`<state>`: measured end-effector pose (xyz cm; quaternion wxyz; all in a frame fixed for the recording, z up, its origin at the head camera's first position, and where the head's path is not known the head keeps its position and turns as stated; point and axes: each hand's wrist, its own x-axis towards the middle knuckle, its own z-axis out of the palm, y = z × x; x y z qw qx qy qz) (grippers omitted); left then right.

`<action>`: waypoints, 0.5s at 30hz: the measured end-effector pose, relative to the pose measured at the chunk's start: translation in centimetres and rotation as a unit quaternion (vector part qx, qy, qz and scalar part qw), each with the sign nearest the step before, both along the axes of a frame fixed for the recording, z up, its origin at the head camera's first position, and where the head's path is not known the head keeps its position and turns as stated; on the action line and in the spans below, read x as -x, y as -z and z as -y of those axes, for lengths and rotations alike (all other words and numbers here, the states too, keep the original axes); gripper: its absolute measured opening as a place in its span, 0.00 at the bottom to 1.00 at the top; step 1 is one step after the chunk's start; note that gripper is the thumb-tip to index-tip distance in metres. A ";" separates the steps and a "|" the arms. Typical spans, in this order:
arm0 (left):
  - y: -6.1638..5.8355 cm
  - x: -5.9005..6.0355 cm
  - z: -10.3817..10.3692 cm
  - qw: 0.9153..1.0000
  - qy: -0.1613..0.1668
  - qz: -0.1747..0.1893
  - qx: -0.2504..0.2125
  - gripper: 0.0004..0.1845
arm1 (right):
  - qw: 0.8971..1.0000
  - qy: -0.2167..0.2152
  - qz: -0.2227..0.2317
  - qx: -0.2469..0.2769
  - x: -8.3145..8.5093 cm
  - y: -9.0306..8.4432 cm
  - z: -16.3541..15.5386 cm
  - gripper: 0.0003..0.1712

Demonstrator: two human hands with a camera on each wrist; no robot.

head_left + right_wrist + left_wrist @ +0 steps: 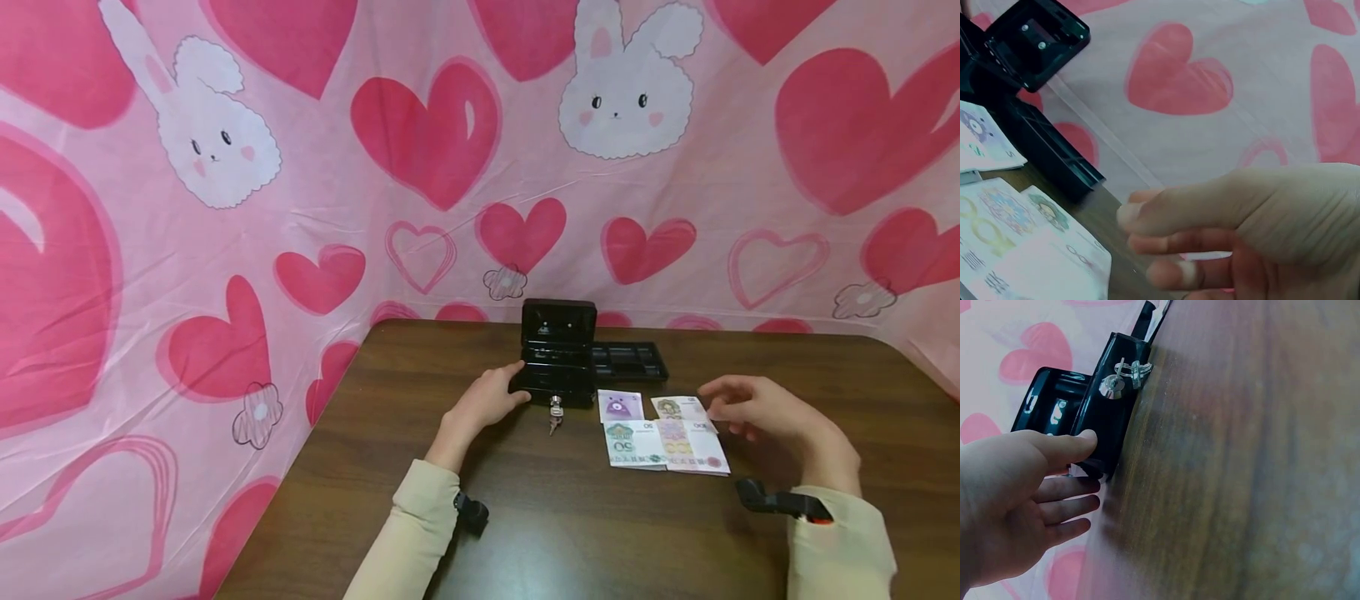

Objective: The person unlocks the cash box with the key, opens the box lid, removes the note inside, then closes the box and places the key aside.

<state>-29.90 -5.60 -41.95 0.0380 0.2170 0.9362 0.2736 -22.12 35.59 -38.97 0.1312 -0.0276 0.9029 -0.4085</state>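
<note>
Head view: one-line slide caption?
Left hand touches open cash box; right hand hovers over play banknotes.

Long cream sleeves [408, 533] are worn on both arms, ending at the wrists. A small black camera mount [471, 512] is strapped at each wrist; an orange detail is seen on the right one [780, 502].
</note>
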 end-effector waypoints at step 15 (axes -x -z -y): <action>0.1 0.1 -0.1 1.000 -0.005 0.005 0.006 0.33 | 0.994 0.039 -0.095 -0.032 1.7 -0.7 3.1 0.31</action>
